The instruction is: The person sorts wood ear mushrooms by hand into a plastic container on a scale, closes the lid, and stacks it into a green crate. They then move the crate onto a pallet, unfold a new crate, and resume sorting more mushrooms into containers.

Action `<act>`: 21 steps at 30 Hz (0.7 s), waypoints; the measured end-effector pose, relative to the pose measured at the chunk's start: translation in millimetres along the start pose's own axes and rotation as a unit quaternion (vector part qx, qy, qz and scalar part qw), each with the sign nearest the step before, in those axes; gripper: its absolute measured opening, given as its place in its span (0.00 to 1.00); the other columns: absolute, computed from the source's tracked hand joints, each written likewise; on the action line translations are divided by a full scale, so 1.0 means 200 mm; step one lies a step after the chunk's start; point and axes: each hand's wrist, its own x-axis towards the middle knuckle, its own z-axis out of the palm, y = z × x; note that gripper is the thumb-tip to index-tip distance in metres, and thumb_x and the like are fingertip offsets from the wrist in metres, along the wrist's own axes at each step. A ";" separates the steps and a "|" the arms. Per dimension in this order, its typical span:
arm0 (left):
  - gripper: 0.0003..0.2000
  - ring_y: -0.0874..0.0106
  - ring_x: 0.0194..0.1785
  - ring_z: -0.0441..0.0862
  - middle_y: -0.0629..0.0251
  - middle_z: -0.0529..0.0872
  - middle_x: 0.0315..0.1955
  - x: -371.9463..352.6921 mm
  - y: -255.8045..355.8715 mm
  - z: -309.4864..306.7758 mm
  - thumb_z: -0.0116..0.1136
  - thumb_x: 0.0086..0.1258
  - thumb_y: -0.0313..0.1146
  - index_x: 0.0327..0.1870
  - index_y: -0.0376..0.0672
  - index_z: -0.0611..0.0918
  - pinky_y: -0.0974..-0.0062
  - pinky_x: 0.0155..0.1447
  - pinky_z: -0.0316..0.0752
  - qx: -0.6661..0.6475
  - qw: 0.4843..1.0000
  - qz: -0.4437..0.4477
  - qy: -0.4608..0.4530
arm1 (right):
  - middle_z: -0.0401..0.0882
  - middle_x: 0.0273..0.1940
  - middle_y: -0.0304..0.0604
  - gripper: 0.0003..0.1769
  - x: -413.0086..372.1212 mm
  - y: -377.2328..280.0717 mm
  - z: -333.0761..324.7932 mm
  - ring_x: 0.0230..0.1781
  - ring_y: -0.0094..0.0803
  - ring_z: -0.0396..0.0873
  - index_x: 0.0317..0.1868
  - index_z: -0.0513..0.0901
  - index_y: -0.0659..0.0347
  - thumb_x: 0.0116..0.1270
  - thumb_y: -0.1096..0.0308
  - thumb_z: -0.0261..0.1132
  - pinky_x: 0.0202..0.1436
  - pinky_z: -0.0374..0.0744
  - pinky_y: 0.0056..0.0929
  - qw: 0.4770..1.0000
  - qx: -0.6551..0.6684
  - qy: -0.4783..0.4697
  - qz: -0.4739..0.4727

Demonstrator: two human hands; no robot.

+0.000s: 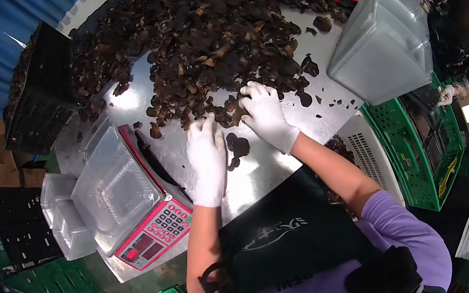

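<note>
Both hands wear white gloves and reach to the near edge of a big heap of dark brown, wrinkled fungus pieces [213,35] on a metal table [181,148]. My left hand [207,159] lies with its fingertips against the pieces; whether it grips any is hidden. My right hand [266,115] is to the right, its fingers bent over dark pieces at the heap's edge. Between the hands, nearer to me, lies a small loose cluster of dark pieces [237,148]. On the left, a red scale [162,231] carries a clear plastic tray [115,190].
Stacked clear containers [381,42] stand at the right, near another person's gloved hand [446,95]. A green crate [397,153] and a white basket [367,149] are below them. At the left are a black crate [41,95] and more clear trays [65,215].
</note>
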 end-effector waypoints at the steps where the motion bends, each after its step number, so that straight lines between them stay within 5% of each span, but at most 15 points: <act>1: 0.18 0.58 0.49 0.77 0.57 0.79 0.44 0.05 -0.03 0.05 0.61 0.60 0.28 0.54 0.44 0.81 0.61 0.53 0.75 0.038 0.999 0.026 0.004 | 0.77 0.52 0.44 0.18 0.00 0.01 0.01 0.64 0.43 0.68 0.44 0.81 0.56 0.50 0.68 0.69 0.63 0.66 0.45 0.999 -0.015 -0.003 -0.038; 2: 0.19 0.59 0.49 0.77 0.58 0.79 0.44 0.10 -0.04 0.09 0.61 0.59 0.28 0.54 0.45 0.81 0.62 0.52 0.75 0.075 0.996 0.050 0.010 | 0.77 0.51 0.43 0.11 -0.03 -0.01 -0.03 0.64 0.44 0.68 0.36 0.81 0.56 0.49 0.69 0.68 0.64 0.64 0.47 0.999 0.025 0.006 -0.043; 5: 0.16 0.60 0.47 0.78 0.59 0.79 0.43 0.14 -0.06 0.15 0.63 0.55 0.29 0.46 0.45 0.82 0.63 0.49 0.76 0.137 0.987 0.047 -0.071 | 0.80 0.46 0.43 0.12 -0.15 -0.09 -0.16 0.58 0.41 0.75 0.37 0.82 0.58 0.49 0.70 0.68 0.61 0.69 0.40 1.000 0.003 -0.007 -0.013; 7: 0.14 0.59 0.48 0.78 0.57 0.78 0.42 0.13 -0.05 0.11 0.65 0.55 0.30 0.44 0.44 0.82 0.62 0.50 0.75 0.136 0.987 0.022 -0.081 | 0.82 0.40 0.45 0.14 -0.20 -0.08 -0.23 0.44 0.38 0.81 0.39 0.83 0.60 0.48 0.71 0.70 0.49 0.76 0.34 0.967 0.135 -0.213 0.034; 10: 0.12 0.56 0.48 0.77 0.56 0.78 0.40 0.03 -0.06 0.08 0.65 0.55 0.32 0.39 0.42 0.80 0.60 0.50 0.74 0.110 0.993 -0.019 -0.025 | 0.82 0.35 0.46 0.18 -0.22 -0.09 -0.29 0.32 0.37 0.81 0.42 0.84 0.61 0.48 0.70 0.73 0.38 0.78 0.32 0.944 0.299 -0.091 0.109; 13: 0.11 0.56 0.45 0.78 0.56 0.78 0.38 -0.09 -0.07 -0.02 0.65 0.55 0.31 0.39 0.42 0.81 0.60 0.48 0.74 0.097 0.995 -0.033 -0.017 | 0.81 0.35 0.44 0.17 -0.12 -0.04 -0.23 0.33 0.37 0.80 0.45 0.84 0.58 0.53 0.67 0.71 0.40 0.75 0.34 0.969 0.230 -0.032 0.085; 15: 0.10 0.55 0.42 0.80 0.56 0.79 0.36 -0.16 -0.08 -0.07 0.66 0.55 0.31 0.38 0.41 0.81 0.60 0.47 0.76 0.037 0.987 -0.105 -0.119 | 0.79 0.38 0.40 0.17 -0.02 0.00 -0.13 0.42 0.36 0.78 0.47 0.83 0.53 0.55 0.66 0.70 0.46 0.72 0.36 0.988 0.149 0.032 0.026; 21: 0.11 0.55 0.42 0.81 0.56 0.82 0.38 -0.14 0.01 -0.20 0.66 0.58 0.32 0.41 0.42 0.84 0.61 0.47 0.77 -0.037 0.979 -0.133 -0.151 | 0.80 0.38 0.36 0.11 0.19 0.01 0.06 0.44 0.34 0.76 0.39 0.85 0.51 0.53 0.66 0.70 0.43 0.70 0.35 0.994 -0.052 -0.072 -0.056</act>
